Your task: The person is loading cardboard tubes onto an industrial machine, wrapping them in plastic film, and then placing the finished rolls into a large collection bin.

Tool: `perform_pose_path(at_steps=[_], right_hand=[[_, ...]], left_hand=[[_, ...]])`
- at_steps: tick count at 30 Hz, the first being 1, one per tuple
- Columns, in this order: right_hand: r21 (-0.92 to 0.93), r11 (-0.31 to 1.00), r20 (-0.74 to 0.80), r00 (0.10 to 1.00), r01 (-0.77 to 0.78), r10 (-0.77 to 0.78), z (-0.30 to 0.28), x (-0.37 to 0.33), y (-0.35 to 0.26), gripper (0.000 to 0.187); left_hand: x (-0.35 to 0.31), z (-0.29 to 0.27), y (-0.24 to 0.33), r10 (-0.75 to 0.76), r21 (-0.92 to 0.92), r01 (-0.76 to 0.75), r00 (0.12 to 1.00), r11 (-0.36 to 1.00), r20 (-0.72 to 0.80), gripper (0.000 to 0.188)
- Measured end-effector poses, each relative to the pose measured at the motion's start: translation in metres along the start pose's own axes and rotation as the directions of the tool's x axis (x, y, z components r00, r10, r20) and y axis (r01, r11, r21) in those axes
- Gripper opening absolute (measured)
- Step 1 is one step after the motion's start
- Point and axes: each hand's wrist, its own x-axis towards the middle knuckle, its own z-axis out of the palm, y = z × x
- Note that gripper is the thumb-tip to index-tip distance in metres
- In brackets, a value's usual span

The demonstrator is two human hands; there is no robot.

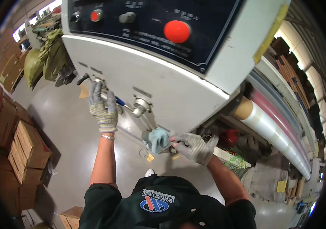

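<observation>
My left hand, in a grey and yellow striped glove, reaches up to the white machine's front panel. Its fingers are stretched out and apart, their tips beside a round metal fitting and a small black lever. A blue-handled part juts out right of this hand, next to a silver round fitting. Lower down, a bunched light blue cloth hangs by a grey knob-like end. At the cloth's right edge, bare fingertips of my gloved right hand pinch together, slightly blurred.
Above is a dark control panel with a large red stop button. Film rolls run along the right, with cluttered scraps below. Cardboard boxes are stacked at left; green sacks lie farther back.
</observation>
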Motion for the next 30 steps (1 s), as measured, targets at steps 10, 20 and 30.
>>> perform_pose_path(at_steps=[10,20,30], right_hand=[[-0.421,0.665,-0.062,0.712,0.617,-0.7,0.049,0.114,-0.066,0.036],[-0.665,0.6,-0.012,0.797,0.445,-0.603,0.082,0.172,-0.073,0.033],[-0.601,0.676,0.012,0.851,0.426,-0.525,0.082,0.179,-0.084,0.016]], left_hand=[[0.007,-0.01,-0.01,-0.207,-0.309,0.297,0.933,0.904,0.293,0.033],[-0.004,0.01,-0.064,-0.088,-0.528,0.218,0.961,0.821,0.261,0.034],[-0.004,0.01,-0.071,-0.066,-0.477,0.177,0.968,0.861,0.241,0.04]])
